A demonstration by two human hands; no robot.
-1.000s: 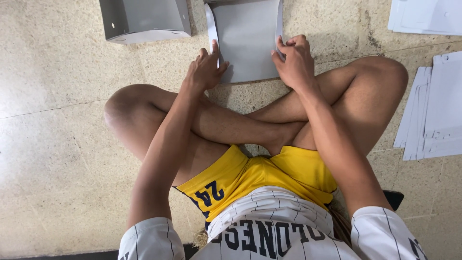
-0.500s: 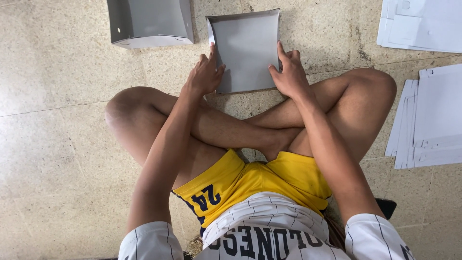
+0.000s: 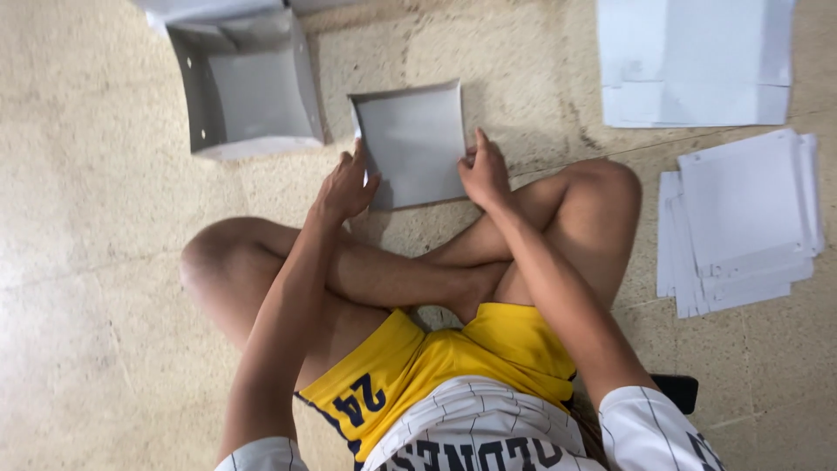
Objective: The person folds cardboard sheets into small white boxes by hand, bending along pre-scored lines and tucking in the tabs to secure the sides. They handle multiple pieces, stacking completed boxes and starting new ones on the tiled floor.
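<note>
I sit cross-legged on a speckled floor. A grey cardboard sheet (image 3: 411, 139) with slightly raised side edges lies on the floor in front of my shins. My left hand (image 3: 343, 185) grips its left edge near the lower corner. On the sheet's right edge rests my right hand (image 3: 484, 170), fingers pressing on it, thumb at the border. Both hands hold the sheet.
A folded grey open box (image 3: 244, 87) stands at the upper left, just beyond the sheet. A stack of flat white sheets (image 3: 741, 218) lies to the right of my knee. More flat white sheets (image 3: 693, 61) lie at the upper right. A dark object (image 3: 676, 391) shows by my right hip.
The view has shifted, so the sheet, box and stacks sit lower in frame. My hands stay on the sheet's two sides, which now lies flatter on the floor.
</note>
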